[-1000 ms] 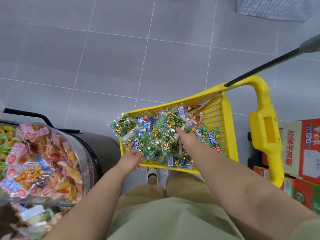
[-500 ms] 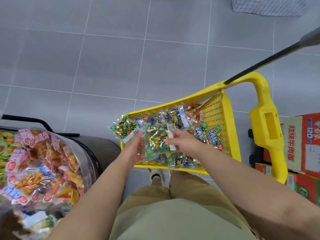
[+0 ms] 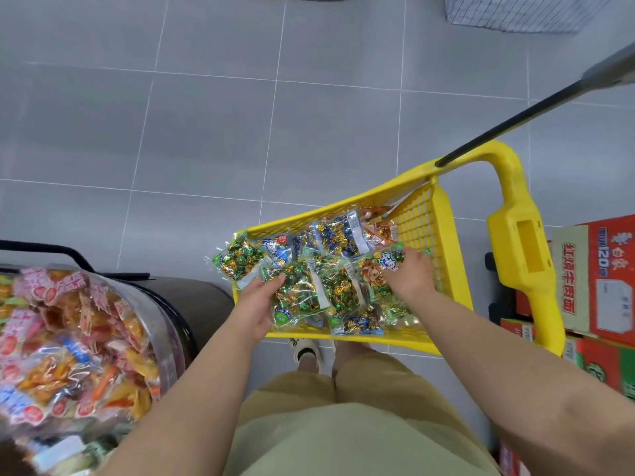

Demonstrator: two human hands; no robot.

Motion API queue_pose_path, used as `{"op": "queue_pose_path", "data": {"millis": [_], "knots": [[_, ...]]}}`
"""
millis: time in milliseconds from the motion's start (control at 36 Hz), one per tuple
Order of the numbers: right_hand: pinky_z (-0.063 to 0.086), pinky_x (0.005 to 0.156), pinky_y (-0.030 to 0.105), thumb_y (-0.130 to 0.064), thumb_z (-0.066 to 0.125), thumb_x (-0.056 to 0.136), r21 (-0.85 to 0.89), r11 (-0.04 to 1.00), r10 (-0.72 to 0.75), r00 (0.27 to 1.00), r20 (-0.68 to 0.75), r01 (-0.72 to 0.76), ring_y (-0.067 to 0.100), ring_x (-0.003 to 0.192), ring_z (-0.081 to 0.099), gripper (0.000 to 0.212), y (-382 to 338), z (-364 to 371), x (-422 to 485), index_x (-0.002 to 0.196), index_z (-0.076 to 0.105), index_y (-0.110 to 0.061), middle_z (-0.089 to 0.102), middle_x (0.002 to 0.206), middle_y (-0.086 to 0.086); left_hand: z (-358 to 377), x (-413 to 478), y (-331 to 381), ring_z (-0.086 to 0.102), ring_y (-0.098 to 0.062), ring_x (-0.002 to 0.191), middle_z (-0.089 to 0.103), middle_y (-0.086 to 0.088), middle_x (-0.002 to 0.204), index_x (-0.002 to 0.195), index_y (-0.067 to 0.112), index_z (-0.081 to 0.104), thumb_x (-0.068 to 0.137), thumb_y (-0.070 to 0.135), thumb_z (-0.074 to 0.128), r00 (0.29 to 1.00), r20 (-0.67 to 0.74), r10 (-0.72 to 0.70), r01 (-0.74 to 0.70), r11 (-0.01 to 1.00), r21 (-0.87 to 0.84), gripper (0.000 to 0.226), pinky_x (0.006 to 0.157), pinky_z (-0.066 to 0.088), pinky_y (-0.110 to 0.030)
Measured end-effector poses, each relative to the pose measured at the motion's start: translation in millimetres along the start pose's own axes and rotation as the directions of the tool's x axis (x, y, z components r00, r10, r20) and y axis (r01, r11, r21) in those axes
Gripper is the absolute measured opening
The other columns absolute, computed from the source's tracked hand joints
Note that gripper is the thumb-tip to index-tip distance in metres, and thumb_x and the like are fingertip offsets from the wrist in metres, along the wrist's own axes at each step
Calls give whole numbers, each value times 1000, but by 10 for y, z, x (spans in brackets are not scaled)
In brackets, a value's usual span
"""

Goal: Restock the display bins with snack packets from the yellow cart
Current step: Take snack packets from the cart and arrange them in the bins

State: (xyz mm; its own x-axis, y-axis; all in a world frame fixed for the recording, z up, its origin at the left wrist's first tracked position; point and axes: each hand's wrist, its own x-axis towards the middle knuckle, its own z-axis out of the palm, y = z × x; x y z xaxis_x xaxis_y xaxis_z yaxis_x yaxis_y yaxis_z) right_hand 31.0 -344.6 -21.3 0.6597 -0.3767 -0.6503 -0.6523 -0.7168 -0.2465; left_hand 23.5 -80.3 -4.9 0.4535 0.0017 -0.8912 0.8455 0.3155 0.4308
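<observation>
The snack packets (image 3: 338,235) lie heaped in the yellow cart (image 3: 343,340). They are crinkly clear bags of green, gold and blue sweets piled loosely over one another, and one bag overhangs the rim at the cart's 10 o'clock corner. The left hand (image 3: 256,305) reaches in at the cart's 8 o'clock and holds a green packet (image 3: 297,297) by its near edge, thumb on top and fingers hidden beneath, probably so the slippery bag lifts flat without dragging its neighbours. The right hand (image 3: 409,273) lies over the heap at 3 o'clock, fingers bent down onto a blue-labelled packet (image 3: 390,262). Its back faces the camera, so I cannot tell whether it grips that bag or only presses on it. My guess is that it is gathering a second bag, so both hands carry a load. The display bin (image 3: 168,324), a clear round tub already heaped with orange and pink packets, stands near the cart at its 9 o'clock, close enough for a short swing across. The cart's handle (image 3: 515,235) rises at 3 o'clock, and a black rod (image 3: 498,132) slants away from it toward 1 o'clock. Cardboard boxes (image 3: 598,280) are stacked just beyond the handle, and a wire basket (image 3: 515,12) sits well apart at 1 o'clock on the grey tiled floor (image 3: 206,132).
</observation>
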Motion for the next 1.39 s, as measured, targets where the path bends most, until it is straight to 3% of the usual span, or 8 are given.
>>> {"op": "queue_pose_path", "data": {"millis": [167, 333, 556, 778, 1000, 1139, 1278, 1389], "knots": [[47, 95, 39, -32, 76, 76, -111, 993, -32, 999, 20, 34, 31, 118, 52, 80, 58, 49, 60, 140, 35, -10, 55, 130, 13, 44, 15, 60, 22, -27, 145, 27, -6, 157, 154, 21, 9, 94, 18, 58, 1000, -8, 19, -20, 999, -48, 77, 116, 15, -58], [39, 60, 22, -18, 72, 82, 173, 985, -24, 995, 98, 7, 26, 103, 61, 76, 56, -9, 27, 146, 31, -14, 52, 136, 9, 63, -30, 161, 27, -30, 143, 29, -8, 156, 154, 23, 13, 90, 16, 61, 999, 21, 31, -29, 996, -86, 80, 112, 21, -62], [38, 96, 36, -27, 74, 79, 554, 832, -33, 999, 25, 14, 30, 130, 41, 84, -87, -298, -53, 147, 24, -15, 38, 146, 13, 95, -173, 335, 23, -31, 144, 21, -10, 157, 153, 19, 10, 87, 6, 62, 997, 41, 58, -58, 998, 3, 85, 112, 23, -60], [58, 75, 44, -9, 75, 73, 833, 520, -273, 887, 372, -189, 24, 99, 64, 76, -424, -505, -251, 139, 38, -10, 59, 125, 11, 95, -343, 536, 22, -32, 144, 20, -13, 158, 153, 26, 10, 88, -3, 56, 988, 86, 128, -126, 992, -24, 85, 113, 11, -65], [38, 94, 26, -43, 79, 68, 522, 823, -433, 841, 325, 222, 13, 114, 51, 86, -879, -400, -552, 140, 40, -18, 48, 141, 3, 126, -643, 584, 31, -36, 140, 40, -11, 150, 146, 21, 35, 80, 59, 55, 972, 210, 104, -95, 994, -52, 79, 112, 19, -64], [39, 86, 20, -30, 77, 76, 572, 802, -451, 804, 386, 175, 19, 125, 48, 80, -984, -178, -633, 143, 35, -15, 44, 143, 6, 43, -648, 455, 48, -37, 127, 52, -15, 136, 146, 20, 29, 35, 37, 88, 979, 59, 197, -200, 978, 62, 127, 103, 36, -64], [47, 85, 28, -38, 59, 89, 680, 733, -350, 843, 409, -25, 18, 108, 57, 33, -800, -36, -521, 116, 56, -20, 61, 112, -6, -23, -607, 335, 58, -26, 108, 61, -2, 112, 103, 35, 47, 52, 27, 83, 984, -26, 175, -174, 984, 28, 63, 64, 56, -47], [40, 96, 33, -29, 64, 88, 396, 917, -176, 929, 325, 35, 21, 115, 52, 51, -374, 144, -264, 133, 47, -15, 52, 133, 5, -161, -558, 241, 47, -37, 128, 49, -13, 139, 145, 25, 29, 50, 29, 85, 988, -115, 103, -110, 992, -57, 110, 85, 50, -64]]}}
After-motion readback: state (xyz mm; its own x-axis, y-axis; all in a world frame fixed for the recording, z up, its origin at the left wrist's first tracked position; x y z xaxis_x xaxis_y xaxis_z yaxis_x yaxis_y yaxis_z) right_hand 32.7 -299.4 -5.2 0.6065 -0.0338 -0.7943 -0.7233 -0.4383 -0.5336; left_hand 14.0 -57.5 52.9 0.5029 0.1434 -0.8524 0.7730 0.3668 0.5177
